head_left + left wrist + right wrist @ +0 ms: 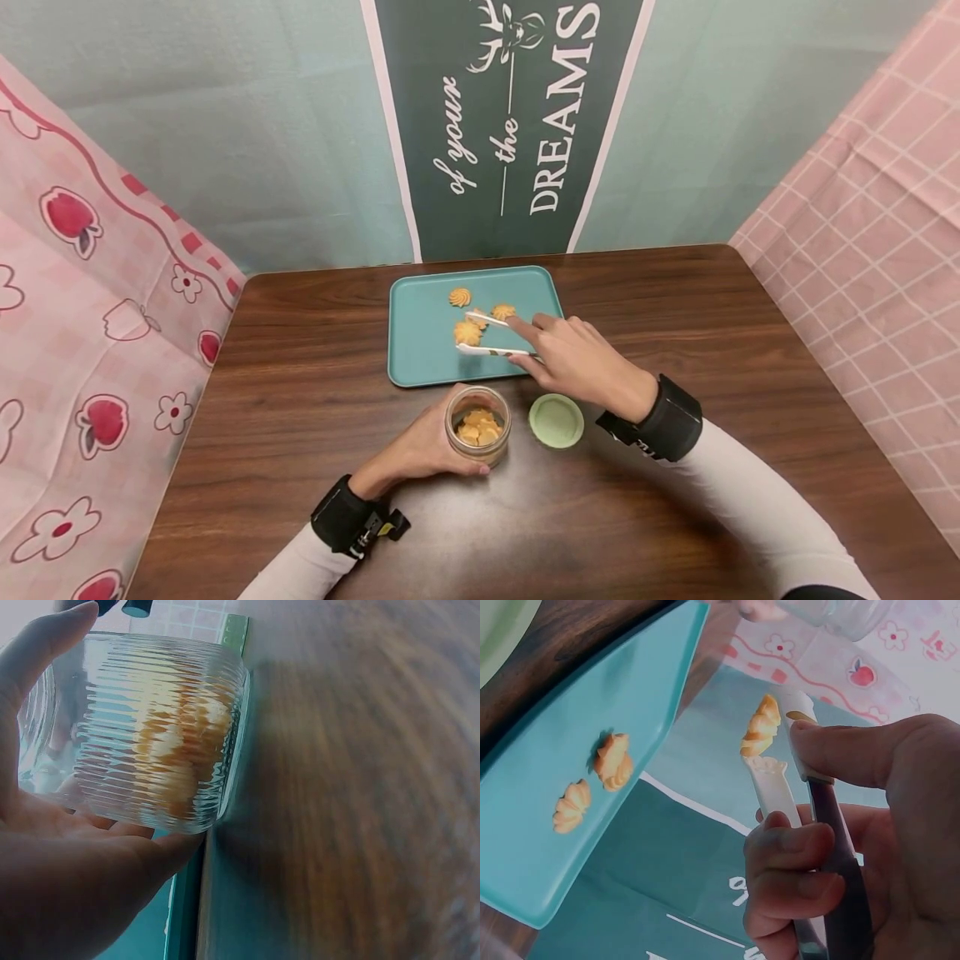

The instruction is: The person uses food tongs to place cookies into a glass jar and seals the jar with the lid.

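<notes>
- The right hand [581,358] squeezes white tongs [491,335] over the teal tray [420,350]; in the right wrist view the tips are clamped on one cookie [761,726].
- The left hand [420,450] is wrapped around the open glass jar [477,423] on the tabletop [675,500], just in front of the tray, beside its green lid [556,420].
- The tongs lie roughly left-right, tips pointing left.
- This looks like the pick-up step; next, I'd say, comes a steady carry to the jar mouth.

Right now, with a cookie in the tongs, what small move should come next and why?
Probably carry the cookie toward the open jar: the tongs in the right hand already pinch it, and the left hand steadies the jar beside the tray.
</notes>
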`<state>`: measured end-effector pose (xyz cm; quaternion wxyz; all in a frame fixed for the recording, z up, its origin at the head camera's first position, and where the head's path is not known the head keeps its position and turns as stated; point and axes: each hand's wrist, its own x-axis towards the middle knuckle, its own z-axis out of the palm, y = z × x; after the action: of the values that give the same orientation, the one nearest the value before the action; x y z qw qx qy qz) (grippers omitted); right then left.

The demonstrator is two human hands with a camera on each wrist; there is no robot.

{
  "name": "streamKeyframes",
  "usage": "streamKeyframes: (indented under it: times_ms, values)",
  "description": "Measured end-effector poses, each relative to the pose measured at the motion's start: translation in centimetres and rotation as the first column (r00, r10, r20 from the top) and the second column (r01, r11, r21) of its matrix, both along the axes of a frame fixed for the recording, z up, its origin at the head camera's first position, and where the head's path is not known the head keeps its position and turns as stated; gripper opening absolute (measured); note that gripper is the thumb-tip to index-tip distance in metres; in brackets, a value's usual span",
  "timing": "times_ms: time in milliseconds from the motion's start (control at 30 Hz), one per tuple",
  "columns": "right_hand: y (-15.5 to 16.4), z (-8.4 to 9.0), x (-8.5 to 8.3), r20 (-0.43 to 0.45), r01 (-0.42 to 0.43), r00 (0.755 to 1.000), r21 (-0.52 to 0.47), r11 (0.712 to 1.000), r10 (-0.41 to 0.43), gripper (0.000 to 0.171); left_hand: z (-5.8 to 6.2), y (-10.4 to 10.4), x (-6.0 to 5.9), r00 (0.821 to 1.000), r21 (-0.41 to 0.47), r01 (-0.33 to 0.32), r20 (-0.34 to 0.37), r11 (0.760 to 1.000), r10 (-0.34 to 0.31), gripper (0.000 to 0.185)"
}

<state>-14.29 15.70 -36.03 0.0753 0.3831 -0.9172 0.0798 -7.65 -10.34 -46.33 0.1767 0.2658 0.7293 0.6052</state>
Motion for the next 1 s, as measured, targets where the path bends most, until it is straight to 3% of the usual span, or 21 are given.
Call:
streamKeyframes:
  times_ms: [500,633,800,1000]
  values:
    - [1.8,2.1,3.8,-0.029,-0.062,0.998,-0.08,0.995,0.059,0.055,0.2,0.1,0.0,1.0,-0.005,-0.008,-0.013,1.0,0.008,0.091]
    - [2.0,2.1,4.8,-0.023,-0.066,0.998,-0.082,0.994,0.064,0.055,0.2,0.0,0.0,1.0,-0.016,-0.016,0.011,1.0,0.016,0.09]
    - [2.4,1.9,5.9,-0.008,-0.071,0.997,-0.083,0.994,0.071,0.053,0.3,0.0,0.1,0.997,-0.025,-0.026,0.067,0.999,0.028,0.103]
    - [2.9,1.9,7.0,0.009,-0.118,0.993,-0.072,0.99,0.119,0.051,0.4,0.0,0.2,0.997,-0.043,-0.038,0.06,0.998,0.04,0.097]
